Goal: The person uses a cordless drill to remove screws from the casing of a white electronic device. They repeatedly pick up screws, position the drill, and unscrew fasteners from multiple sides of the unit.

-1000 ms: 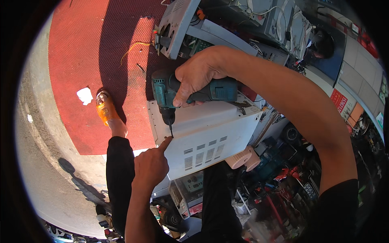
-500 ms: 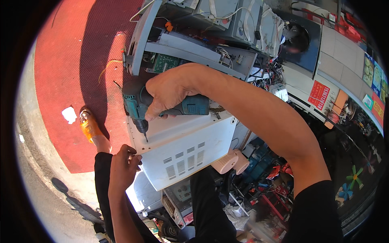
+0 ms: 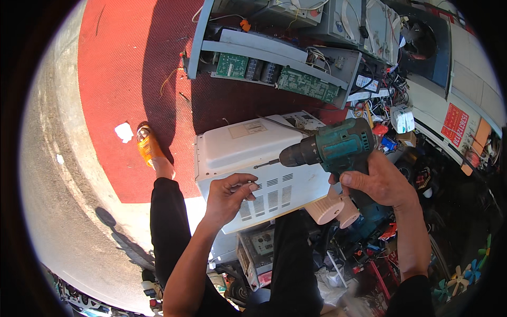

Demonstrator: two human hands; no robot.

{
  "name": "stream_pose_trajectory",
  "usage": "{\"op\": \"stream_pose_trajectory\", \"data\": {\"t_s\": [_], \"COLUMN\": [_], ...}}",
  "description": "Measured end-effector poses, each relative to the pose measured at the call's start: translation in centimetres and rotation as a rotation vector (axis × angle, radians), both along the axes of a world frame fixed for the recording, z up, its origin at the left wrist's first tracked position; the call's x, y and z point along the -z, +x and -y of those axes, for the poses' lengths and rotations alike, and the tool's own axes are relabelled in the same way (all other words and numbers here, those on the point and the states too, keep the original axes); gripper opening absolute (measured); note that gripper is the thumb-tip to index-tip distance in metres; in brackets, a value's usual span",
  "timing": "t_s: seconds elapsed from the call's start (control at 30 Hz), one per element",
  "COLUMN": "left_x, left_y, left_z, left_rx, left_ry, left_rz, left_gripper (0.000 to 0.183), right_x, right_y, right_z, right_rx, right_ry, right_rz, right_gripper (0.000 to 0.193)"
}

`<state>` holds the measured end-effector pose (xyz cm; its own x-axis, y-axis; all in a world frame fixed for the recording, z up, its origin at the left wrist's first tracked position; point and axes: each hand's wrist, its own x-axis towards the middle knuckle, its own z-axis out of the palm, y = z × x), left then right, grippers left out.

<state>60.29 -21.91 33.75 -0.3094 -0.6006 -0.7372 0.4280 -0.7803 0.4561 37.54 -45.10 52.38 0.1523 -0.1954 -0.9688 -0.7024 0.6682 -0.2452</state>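
My right hand [image 3: 380,179] is wrapped round the grip of a teal and black cordless drill [image 3: 343,143]. Its thin bit [image 3: 266,164] points left, level above a white metal appliance casing [image 3: 232,153] with a raised panel and rows of vent slots. My left hand [image 3: 224,198] is closed in a pinch over the casing's vented side, its fingertips just below the bit's tip. Whatever small thing lies between thumb and forefinger is too tiny to name. The casing rests in front of my legs.
Beyond the casing lies an opened grey chassis with green circuit boards [image 3: 309,84]. A red mat [image 3: 116,105] spreads at the left under my orange sandal [image 3: 150,148]. Pale pink cylinders [image 3: 325,210] sit beside the casing. Tangled wires [image 3: 388,95] and small fan blades [image 3: 459,277] lie at right.
The drill has swung from upright on the casing's left edge to level, back toward the right. My left hand has left the casing's corner and come up near the bit, pinching.
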Motion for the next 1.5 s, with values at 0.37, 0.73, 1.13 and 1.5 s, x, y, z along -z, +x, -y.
{"op": "stream_pose_trajectory", "data": {"t_s": [0.37,0.73,1.13,1.5], "left_x": [-1.1,-0.8,-2.0,-3.6], "left_y": [-5.3,-6.3,-9.0,-12.5], "left_z": [-2.2,-2.7,-3.8,-2.9], "left_rx": [0.358,0.412,0.566,0.481], "left_ry": [-0.236,-0.432,-0.659,-0.737], "left_rz": [0.288,0.409,0.546,0.507], "left_gripper": [0.025,0.024,0.013,0.025], "right_x": [-0.5,-0.2,-1.5,-3.1], "right_y": [-6.4,-7.2,-7.3,-14.0], "right_z": [-6.9,-7.5,-7.1,-6.4], "right_rx": [0.093,-0.002,-0.47,-0.095], "right_ry": [0.052,0.087,0.053,0.212], "right_rz": [0.051,0.017,-0.106,-0.055], "right_gripper": [0.032,0.033,0.069,0.052]}}
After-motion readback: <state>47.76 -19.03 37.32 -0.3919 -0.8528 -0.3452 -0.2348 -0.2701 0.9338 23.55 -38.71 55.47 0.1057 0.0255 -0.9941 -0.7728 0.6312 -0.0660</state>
